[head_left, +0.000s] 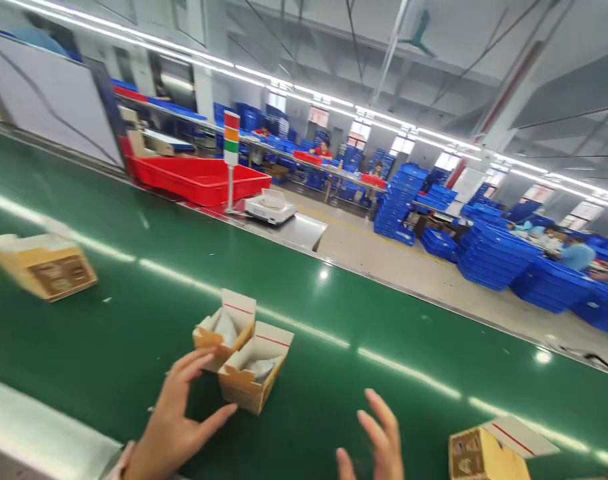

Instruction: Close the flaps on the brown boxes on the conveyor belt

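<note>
Four small cartons (251, 373) on the belt (334, 320); left hand (177, 420) spread, touching one; right hand (379, 443) spread, empty.

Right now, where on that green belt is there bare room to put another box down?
Bare green belt lies between the blurred box on the left and the two open boxes. A wider patch runs right of the pair, above the right hand. It is crowded at the left hand.

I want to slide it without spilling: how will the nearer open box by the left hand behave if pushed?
The nearer open box looks like thin cardboard, probably light, so it should slide easily on the smooth green belt. Its raised flap may flex. It touches the second open box, which would likely shift too.
</note>
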Demonstrator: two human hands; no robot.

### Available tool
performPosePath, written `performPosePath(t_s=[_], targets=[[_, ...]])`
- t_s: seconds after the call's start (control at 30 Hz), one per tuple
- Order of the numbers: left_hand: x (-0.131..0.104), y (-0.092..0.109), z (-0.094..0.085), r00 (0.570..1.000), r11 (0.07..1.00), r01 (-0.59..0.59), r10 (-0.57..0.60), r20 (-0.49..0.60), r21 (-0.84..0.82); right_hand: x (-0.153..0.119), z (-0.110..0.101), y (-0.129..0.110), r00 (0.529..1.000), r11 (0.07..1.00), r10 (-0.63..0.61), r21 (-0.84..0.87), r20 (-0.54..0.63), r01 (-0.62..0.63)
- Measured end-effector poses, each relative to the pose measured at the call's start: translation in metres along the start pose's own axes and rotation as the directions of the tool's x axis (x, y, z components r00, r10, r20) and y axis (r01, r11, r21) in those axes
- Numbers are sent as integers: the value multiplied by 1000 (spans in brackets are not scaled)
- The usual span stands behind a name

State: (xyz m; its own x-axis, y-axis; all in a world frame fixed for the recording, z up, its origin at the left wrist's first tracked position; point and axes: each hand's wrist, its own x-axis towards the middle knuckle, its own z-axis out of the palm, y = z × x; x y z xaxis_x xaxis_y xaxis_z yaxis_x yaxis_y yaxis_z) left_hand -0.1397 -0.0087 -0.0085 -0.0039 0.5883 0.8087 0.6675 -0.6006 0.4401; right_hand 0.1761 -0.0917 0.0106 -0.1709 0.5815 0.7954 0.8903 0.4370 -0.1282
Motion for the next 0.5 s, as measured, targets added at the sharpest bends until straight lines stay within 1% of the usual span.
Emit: performPosePath(t_s=[0.03,0.07,0.1,0.17,0.23,0.3,0.37,0.43,0.47,0.5], targets=[[1,13,4,999,998,-34,36,-26,49,9,21,-10,997,987,-58,153,55,49],[0,25,9,998,995,-51,54,-38,82,17,41,-20,992,964,-90,257,91,64],[-1,34,14,998,994,-41,45,-39,99,25,60,-28,988,941,-108,332,113,65],[-7,48,22,1000,997,11,-9,-15,79,38,92,-39,987,902,-98,430,127,35],[-14,53,29,998,998,58,-58,13,16,43,114,-41,994,869,-59,495,88,8],[-21,52,33,997,996,71,-68,44,-53,36,128,-31,999,858,-13,514,34,-6],[-24,47,38,995,993,27,-16,102,-117,20,136,-10,1000,860,8,511,-3,-5],[-25,43,46,980,978,-91,122,159,-187,-3,139,19,999,860,47,510,-23,-29],[-24,42,52,961,958,-176,218,173,-227,-14,137,33,995,864,99,498,-24,-74],[-22,43,60,931,928,-266,317,178,-262,-25,133,46,988,867,153,479,-1,-134]])
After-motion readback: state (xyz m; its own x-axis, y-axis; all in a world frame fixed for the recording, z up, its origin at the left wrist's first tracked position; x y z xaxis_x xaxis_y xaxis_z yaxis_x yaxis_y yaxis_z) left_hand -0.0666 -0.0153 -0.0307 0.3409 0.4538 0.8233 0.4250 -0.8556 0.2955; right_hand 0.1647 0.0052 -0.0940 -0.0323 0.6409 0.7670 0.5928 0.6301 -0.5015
